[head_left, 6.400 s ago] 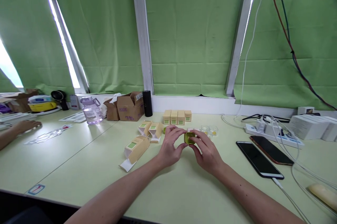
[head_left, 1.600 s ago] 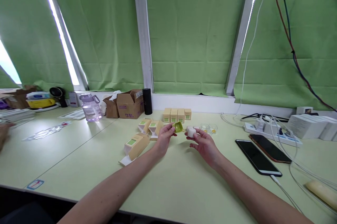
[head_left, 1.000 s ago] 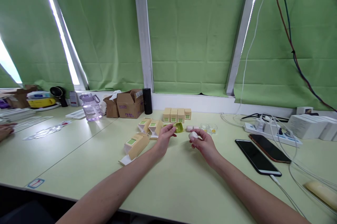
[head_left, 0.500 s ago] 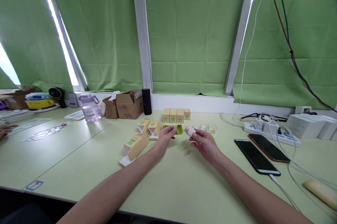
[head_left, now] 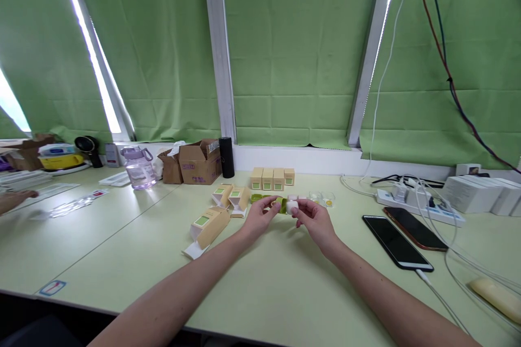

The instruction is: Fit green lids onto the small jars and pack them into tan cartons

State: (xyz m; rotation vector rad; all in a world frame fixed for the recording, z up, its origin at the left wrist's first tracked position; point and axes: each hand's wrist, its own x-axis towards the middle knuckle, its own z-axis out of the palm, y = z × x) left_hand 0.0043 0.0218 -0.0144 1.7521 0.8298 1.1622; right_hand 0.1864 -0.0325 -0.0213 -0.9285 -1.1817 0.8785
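Near the middle of the table, my left hand (head_left: 259, 216) is closed around a small olive-green cup-like piece (head_left: 284, 205). My right hand (head_left: 316, 221) pinches a small white block-like piece (head_left: 291, 206). The two pieces meet or nearly touch; my fingers partly cover both. Behind my left hand lies another green piece (head_left: 256, 197). Pinkish-white bits (head_left: 302, 197) show behind my right fingers, and beside them sit small clear round containers (head_left: 329, 201) with yellow centres. Left of my left hand are opened kraft boxes (head_left: 239, 199) and a larger one (head_left: 209, 226) lying with its flap out.
Several closed kraft boxes (head_left: 267, 179) stand behind my hands. Phones (head_left: 398, 243), cables and a power strip (head_left: 420, 208) occupy the right. A purple bottle (head_left: 139, 166), cardboard carton (head_left: 200, 162) and black cylinder (head_left: 227, 158) stand back left. Another person's hand (head_left: 16, 200) is at far left.
The green piece in my left hand has moved right, and the white piece has come up against or close to it. The other person's hand reaches further in from the left.
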